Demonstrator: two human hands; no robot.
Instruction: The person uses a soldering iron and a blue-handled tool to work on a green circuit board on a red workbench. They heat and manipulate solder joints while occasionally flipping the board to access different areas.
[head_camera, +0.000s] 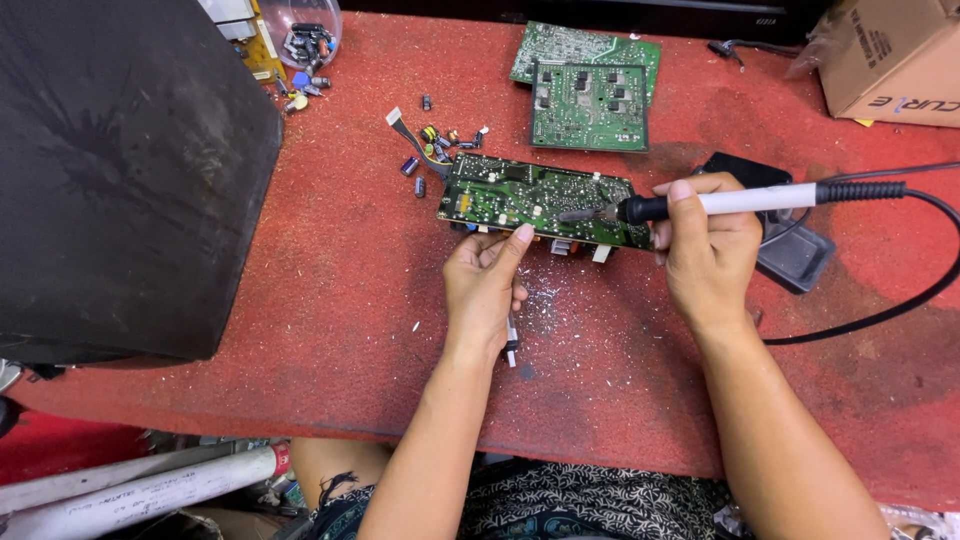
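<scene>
Soldering was under way: the right hand (708, 250) gripped a soldering iron (740, 203), its tip on the green circuit board (535, 201) lying mid-surface, while the left hand (485, 285) pinched the board's near edge. Steadiness seemed the next need. Loose capacitors (432, 150) and spare boards (588, 85) lay on the red surface (330, 270).

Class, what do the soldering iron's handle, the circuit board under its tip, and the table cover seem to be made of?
Handle: likely smooth white plastic with a black grip, faint sheen. Board: rigid green laminate, probably fibreglass, dotted with shiny solder joints. Table cover: red, rough, matte, perhaps worn felt or carpet.
</scene>
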